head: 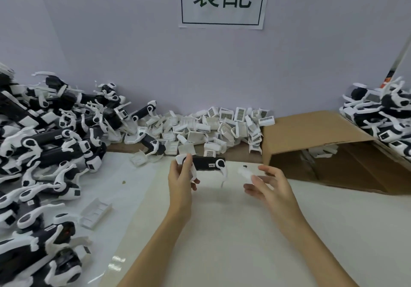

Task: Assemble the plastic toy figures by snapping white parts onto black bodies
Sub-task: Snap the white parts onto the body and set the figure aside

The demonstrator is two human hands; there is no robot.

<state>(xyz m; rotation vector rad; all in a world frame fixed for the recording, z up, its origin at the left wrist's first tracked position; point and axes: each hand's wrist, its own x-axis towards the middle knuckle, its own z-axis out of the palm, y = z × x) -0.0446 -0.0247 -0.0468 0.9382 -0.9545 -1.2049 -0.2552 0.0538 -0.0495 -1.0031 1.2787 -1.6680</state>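
black body [205, 164] is held above the bench [233, 231] at centre, pinched at its left end by the left hand [181, 180]. right hand [270, 185] is blurred, a white part [244, 172] seemingly at its fingertips; its grip cannot be told. plastic is judged light, stiff, slick; thin white legs likely fragile, so the rigid body is best grasped.

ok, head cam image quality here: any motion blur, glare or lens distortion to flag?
Head view: right hand and the white part at its fingers are motion-smeared; left hand and black body sharper; glare streaks on the clear sheet lower left; wide-angle bowing at the edges; light is soft, with faint shadows.
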